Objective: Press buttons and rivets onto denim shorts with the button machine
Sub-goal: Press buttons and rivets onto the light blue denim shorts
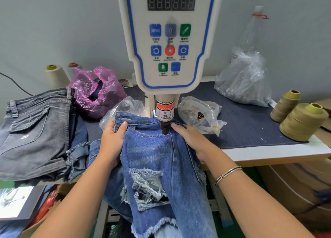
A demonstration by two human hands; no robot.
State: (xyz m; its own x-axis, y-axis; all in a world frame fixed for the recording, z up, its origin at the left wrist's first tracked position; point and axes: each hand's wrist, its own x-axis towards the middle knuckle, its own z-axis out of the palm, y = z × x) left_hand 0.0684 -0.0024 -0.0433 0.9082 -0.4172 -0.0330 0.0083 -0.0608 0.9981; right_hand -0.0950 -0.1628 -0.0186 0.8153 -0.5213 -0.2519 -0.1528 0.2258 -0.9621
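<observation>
Single view, head-worn, wide-angle. Looks forward and down from close above the table edge (279,154), straight at the front panel of the button machine (170,41). Both forearms enter from the bottom. Wall behind fills the top.

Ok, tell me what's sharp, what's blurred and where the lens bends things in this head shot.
Head view: soft, even light; the blue denim shorts and both hands are sharp; the button machine panel labels smear with blur; wide-angle distortion bows the table edge; the clear plastic bags catch mild glare.
</observation>
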